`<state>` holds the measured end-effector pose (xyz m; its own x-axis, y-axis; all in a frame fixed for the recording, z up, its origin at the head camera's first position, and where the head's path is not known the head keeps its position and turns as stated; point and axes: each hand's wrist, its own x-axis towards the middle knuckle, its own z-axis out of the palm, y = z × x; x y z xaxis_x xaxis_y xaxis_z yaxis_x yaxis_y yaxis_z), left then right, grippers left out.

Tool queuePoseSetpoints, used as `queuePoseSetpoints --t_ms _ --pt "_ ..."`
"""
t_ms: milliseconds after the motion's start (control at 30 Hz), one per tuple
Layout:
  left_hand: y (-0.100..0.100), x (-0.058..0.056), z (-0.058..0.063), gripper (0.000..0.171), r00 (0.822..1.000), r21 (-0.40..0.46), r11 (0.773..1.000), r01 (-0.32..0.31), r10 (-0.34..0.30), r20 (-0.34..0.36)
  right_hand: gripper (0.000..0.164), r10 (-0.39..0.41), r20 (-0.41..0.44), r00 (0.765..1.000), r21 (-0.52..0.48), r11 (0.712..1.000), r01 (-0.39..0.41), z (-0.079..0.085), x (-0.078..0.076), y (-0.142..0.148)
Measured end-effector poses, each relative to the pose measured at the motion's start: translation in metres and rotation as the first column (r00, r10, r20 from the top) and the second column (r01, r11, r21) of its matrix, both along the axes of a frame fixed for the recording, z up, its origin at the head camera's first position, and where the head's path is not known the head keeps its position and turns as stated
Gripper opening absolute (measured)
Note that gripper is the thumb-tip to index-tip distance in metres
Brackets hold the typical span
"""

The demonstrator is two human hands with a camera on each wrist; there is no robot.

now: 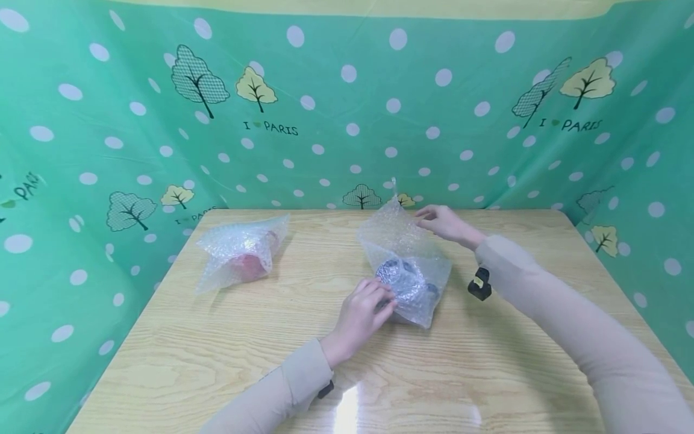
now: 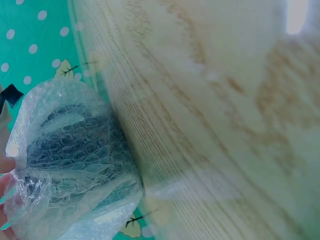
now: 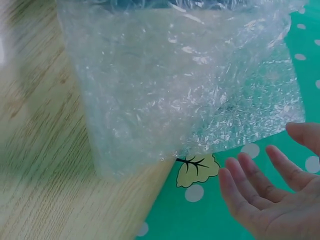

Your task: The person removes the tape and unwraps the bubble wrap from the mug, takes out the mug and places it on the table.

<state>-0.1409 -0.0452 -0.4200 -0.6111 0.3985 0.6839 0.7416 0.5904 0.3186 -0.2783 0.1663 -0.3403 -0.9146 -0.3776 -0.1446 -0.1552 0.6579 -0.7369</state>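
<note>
A dark blue object (image 1: pixel 401 280) lies inside clear bubble wrap (image 1: pixel 398 232), right of the table's middle. Its exact kind is blurred by the bubbles. My left hand (image 1: pixel 363 313) grips the near left side of the wrapped bundle; in the left wrist view, fingertips (image 2: pixel 6 165) show at the wrap's edge, with the dark object (image 2: pixel 75 140) behind the bubbles. Beside the far part of the wrap is my right hand (image 1: pixel 447 224). The right wrist view shows this hand (image 3: pixel 270 195) with fingers spread and relaxed, near the loose end of the wrap (image 3: pixel 150 100).
Another bubble-wrapped bundle (image 1: pixel 244 247) with a reddish object inside lies at the table's back left. A green dotted curtain (image 1: pixel 325 108) stands behind and along both sides of the wooden table (image 1: pixel 217 349). A black wrist device (image 1: pixel 479 284) hangs under the right sleeve.
</note>
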Motion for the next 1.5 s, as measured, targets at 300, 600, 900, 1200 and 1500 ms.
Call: queuePoseSetpoints --t_ms 300,600,900,1200,1500 --pt "0.0 0.0 0.001 0.01 1.0 -0.004 1.0 0.002 -0.002 -0.002 0.036 0.055 -0.125 0.991 -0.017 0.998 -0.058 -0.001 0.014 0.003" --pt "0.0 0.0 0.0 0.011 1.0 -0.011 1.0 -0.001 0.001 0.002 0.031 0.036 -0.19 0.981 -0.065 0.997 -0.049 -0.003 0.032 0.002" --pt "-0.001 0.0 0.0 0.01 1.0 -0.019 1.0 0.001 -0.001 0.021 0.03 0.013 -0.218 0.976 -0.108 0.993 -0.037 -0.004 0.053 0.0" --pt "0.0 -0.001 0.001 0.011 1.0 -0.014 1.0 0.008 -0.008 0.025 0.027 0.004 -0.325 0.946 -0.117 0.992 -0.044 -0.006 0.074 -0.002" --pt "0.0 -0.001 0.002 0.011 1.0 -0.006 1.0 0.013 -0.013 0.008 0.03 0.017 -0.416 0.909 -0.104 0.992 -0.066 -0.012 0.092 -0.001"
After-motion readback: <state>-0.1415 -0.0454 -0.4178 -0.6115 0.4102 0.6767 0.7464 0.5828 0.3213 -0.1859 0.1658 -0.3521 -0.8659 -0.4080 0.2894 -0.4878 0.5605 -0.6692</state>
